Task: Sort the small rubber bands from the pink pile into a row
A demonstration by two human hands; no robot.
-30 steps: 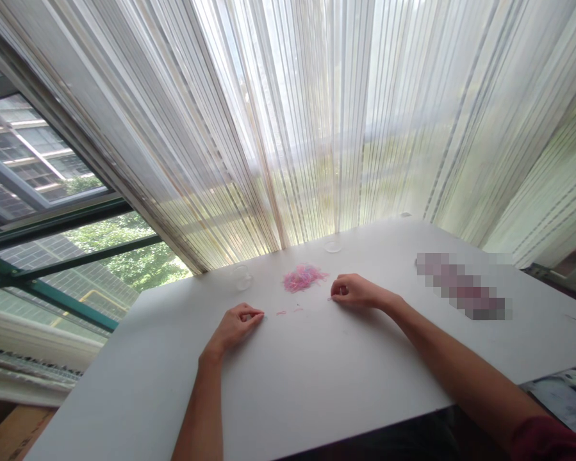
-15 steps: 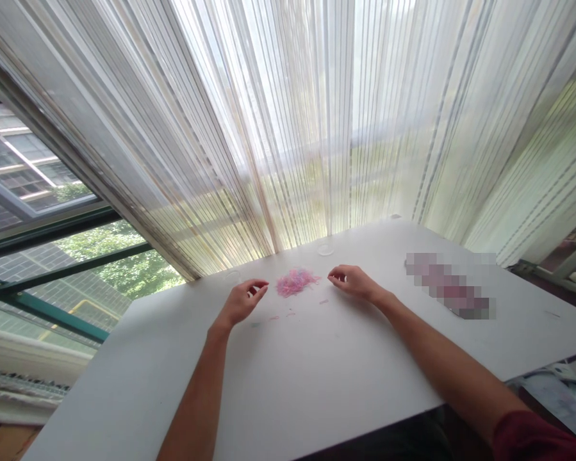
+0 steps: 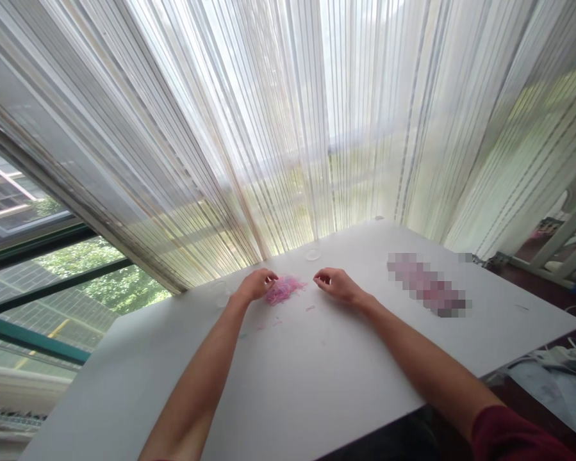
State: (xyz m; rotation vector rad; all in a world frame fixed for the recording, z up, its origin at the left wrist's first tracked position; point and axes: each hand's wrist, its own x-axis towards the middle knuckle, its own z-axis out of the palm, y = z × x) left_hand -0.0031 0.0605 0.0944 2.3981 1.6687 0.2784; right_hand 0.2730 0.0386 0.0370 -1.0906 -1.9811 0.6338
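Note:
A loose pile of thin pink, purple and blue loops (image 3: 284, 289), which look like small rubber bands, lies on the white table (image 3: 288, 390). My left hand (image 3: 256, 285) reaches over the pile's left edge, its fingers bent and slightly apart, the tips touching or just above the loops. To the right of the pile, apart from it, my right hand (image 3: 338, 285) hovers with curled fingers, thumb and fingertips drawn together. Anything between those fingertips is too small to make out. A few stray loops (image 3: 278, 323) lie in front of the pile.
Behind the pile are a clear round dish (image 3: 312, 255) and another clear piece (image 3: 220, 294), half hidden by my left arm. A blurred-out pinkish object (image 3: 427, 285) lies on the right. Sheer striped curtains (image 3: 288, 128) hang along the table's far edge.
My left hand has moved right, from beside the pile onto its left edge. My right hand keeps its curled pose right of the pile. The whole view has shifted slightly.

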